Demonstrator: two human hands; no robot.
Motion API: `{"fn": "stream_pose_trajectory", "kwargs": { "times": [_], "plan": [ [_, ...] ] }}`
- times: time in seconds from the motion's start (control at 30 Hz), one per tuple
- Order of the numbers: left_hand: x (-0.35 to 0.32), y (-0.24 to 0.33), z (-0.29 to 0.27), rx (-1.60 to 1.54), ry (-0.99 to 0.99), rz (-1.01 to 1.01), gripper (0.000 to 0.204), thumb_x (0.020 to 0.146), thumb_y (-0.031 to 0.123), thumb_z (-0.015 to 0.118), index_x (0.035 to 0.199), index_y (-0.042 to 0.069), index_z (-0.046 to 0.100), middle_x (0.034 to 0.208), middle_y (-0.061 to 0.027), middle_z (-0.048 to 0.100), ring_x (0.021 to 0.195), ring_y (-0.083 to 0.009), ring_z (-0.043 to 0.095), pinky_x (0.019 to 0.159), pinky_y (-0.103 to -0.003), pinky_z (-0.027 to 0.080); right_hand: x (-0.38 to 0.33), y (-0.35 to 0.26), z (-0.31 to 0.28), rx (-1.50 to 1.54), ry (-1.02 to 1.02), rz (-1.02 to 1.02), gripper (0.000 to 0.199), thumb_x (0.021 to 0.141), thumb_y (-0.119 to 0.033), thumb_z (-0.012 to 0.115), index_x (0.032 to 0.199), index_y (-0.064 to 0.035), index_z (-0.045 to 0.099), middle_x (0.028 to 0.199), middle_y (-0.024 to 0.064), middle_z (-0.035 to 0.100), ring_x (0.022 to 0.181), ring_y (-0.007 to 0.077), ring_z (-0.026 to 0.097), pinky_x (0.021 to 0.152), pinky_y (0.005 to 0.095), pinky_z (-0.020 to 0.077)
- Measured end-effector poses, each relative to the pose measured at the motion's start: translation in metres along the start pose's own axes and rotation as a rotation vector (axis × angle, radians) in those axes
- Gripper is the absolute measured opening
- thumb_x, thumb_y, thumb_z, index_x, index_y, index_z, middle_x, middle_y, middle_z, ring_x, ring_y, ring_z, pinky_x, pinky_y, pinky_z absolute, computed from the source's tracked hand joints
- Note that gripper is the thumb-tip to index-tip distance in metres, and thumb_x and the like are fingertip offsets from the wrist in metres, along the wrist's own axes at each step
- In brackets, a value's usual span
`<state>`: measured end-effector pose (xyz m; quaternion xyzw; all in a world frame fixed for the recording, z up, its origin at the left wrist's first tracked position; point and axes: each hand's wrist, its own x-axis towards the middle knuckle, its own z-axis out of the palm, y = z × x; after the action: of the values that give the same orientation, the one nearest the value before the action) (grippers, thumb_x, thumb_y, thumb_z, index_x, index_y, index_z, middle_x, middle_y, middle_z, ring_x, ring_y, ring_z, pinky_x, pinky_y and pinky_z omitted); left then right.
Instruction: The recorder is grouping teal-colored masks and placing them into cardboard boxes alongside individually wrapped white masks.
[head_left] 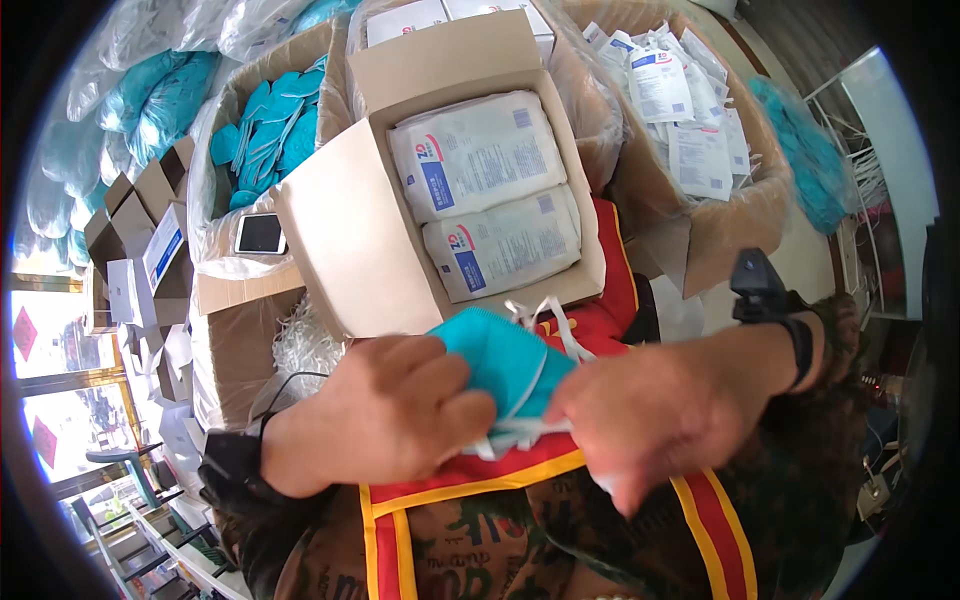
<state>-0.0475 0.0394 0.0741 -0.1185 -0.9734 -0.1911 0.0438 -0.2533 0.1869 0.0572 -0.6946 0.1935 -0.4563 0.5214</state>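
My left hand [385, 410] and my right hand [665, 410] meet low in the middle of the picture, both closed on one teal folded cloth piece [505, 362] with white tie strings [545, 318]. The left fingers wrap its left side. The right fingers pinch the white strings at its lower right edge. Just beyond the hands stands an open cardboard box [345, 235] holding two white sealed packs [478, 155]. A black device is strapped on my right wrist [762, 290].
A plastic-lined box of teal pieces [270, 125] stands at the left with a phone [260, 233] on its rim. A box of small white sachets [690, 110] is at the right. Small empty cartons [140, 215] and bagged teal goods [165, 95] lie far left. A red and yellow apron [715, 520] covers my lap.
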Motion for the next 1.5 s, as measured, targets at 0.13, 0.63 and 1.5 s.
{"fn": "stream_pose_trajectory", "kwargs": {
  "times": [0.13, 0.63, 1.5],
  "plan": [
    [-0.032, -0.010, -0.007, -0.026, -0.013, -0.084, 0.020, 0.058, 0.017, 0.066, 0.071, 0.011, 0.052, 0.065, -0.0023, 0.046, 0.058, -0.0208, 0.054, 0.050, -0.035, 0.045, -0.024, -0.026, -0.015, 0.061, 0.156, 0.186, 0.019, 0.093, -0.019, 0.062, 0.085, -0.0026, 0.057, 0.073, 0.0083, 0.056, 0.063, 0.0221, 0.056, 0.060, 0.0322, 0.0446],
    [0.010, -0.041, 0.001, 0.468, 0.263, -0.402, 0.036, 0.055, 0.005, 0.075, 0.078, 0.006, 0.048, 0.076, -0.0107, 0.050, 0.073, -0.0328, 0.054, 0.060, -0.043, 0.043, -0.006, 0.111, -0.058, 0.487, 0.703, 0.398, 0.029, 0.094, -0.025, 0.062, 0.114, -0.0043, 0.057, 0.070, -0.0050, 0.050, 0.046, -0.0002, 0.037, 0.039, 0.0157, 0.0260],
    [-0.003, -0.006, 0.008, -0.106, 0.046, -0.011, 0.021, 0.061, 0.014, 0.066, 0.072, 0.008, 0.049, 0.064, -0.0055, 0.042, 0.054, -0.0236, 0.050, 0.047, -0.035, 0.043, 0.004, -0.004, -0.002, -0.119, -0.107, 0.141, 0.017, 0.084, -0.016, 0.070, 0.091, -0.0037, 0.060, 0.078, 0.0100, 0.058, 0.068, 0.0327, 0.055, 0.068, 0.0419, 0.0420]
  ]
}}
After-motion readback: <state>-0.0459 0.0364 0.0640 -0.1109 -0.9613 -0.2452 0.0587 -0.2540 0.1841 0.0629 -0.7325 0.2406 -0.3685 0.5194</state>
